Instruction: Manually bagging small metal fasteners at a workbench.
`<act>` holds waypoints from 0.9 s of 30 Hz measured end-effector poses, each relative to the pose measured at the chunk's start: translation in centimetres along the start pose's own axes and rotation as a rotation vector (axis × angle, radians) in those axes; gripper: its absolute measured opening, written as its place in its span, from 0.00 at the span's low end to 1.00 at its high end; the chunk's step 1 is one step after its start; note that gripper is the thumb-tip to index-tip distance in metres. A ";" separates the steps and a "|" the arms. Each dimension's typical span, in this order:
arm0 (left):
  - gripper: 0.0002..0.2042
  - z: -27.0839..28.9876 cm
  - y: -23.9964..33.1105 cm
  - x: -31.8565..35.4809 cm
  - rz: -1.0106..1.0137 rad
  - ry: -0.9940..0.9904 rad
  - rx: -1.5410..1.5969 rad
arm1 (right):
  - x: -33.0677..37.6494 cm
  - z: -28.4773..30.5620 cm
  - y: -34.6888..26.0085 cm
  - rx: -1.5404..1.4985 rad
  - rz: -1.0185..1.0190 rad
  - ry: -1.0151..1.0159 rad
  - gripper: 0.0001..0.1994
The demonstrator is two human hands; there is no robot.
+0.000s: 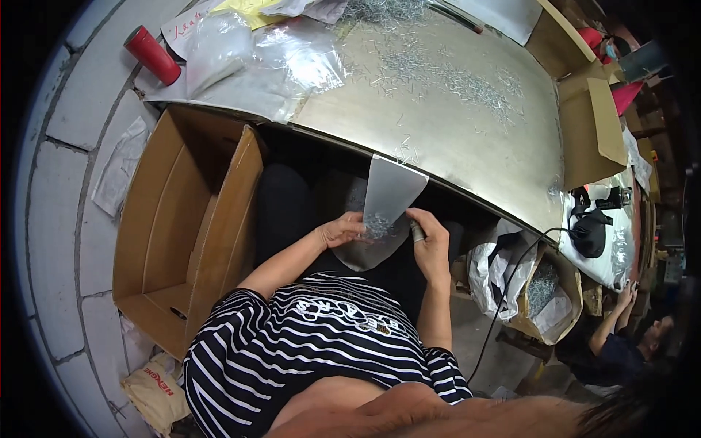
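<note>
A clear plastic bag [394, 186] hangs over my lap, its upper end against the front edge of the metal-topped table [438, 131]. Small silvery nail-like pieces [377, 225] lie bunched inside its lower part. My left hand [342, 231] grips the bag's left side next to that bunch, its fingertips partly hidden. On the other side, my right hand [431, 239] pinches the bag's right edge between thumb and fingers; a pale wrap covers one finger. A few loose pieces [406, 151] lie on the table just beyond the bag's upper end.
Many more metal pieces [467, 84] are scattered over the tabletop. Clear bags [263, 58] and a red cylinder [152, 55] lie far left. An open cardboard box [164, 219] stands at my left. To the right are a box of metal pieces [542, 292] and another person [617, 350].
</note>
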State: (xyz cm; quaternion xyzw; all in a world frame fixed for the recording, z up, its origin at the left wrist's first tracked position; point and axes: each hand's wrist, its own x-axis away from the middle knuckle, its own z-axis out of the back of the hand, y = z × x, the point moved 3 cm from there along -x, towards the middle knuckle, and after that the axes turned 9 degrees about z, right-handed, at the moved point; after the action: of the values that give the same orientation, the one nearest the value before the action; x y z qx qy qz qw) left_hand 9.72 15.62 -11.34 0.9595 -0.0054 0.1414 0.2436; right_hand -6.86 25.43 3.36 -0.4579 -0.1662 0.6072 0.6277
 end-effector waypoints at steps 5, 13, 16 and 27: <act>0.27 0.1 -0.8 -0.5 -0.009 0.203 -0.282 | 0.8 -2.6 0.4 0.025 0.042 -0.029 0.23; 0.23 0.8 -1.5 0.3 0.006 0.310 -0.314 | 0.6 -5.6 1.5 -0.059 -0.119 -0.240 0.18; 0.28 0.7 -2.3 0.9 0.165 0.210 -0.327 | 1.1 -7.1 2.0 -0.164 -0.172 -0.501 0.13; 0.20 -3.8 2.9 3.0 -0.082 0.296 -0.282 | 0.1 -2.7 2.5 -0.362 -0.323 -0.050 0.14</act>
State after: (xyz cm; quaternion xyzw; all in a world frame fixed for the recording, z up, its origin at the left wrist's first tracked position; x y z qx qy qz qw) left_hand 11.31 15.03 -6.01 0.8841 0.0499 0.2686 0.3790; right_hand -6.33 24.12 -0.03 -0.5152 -0.3590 0.4705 0.6199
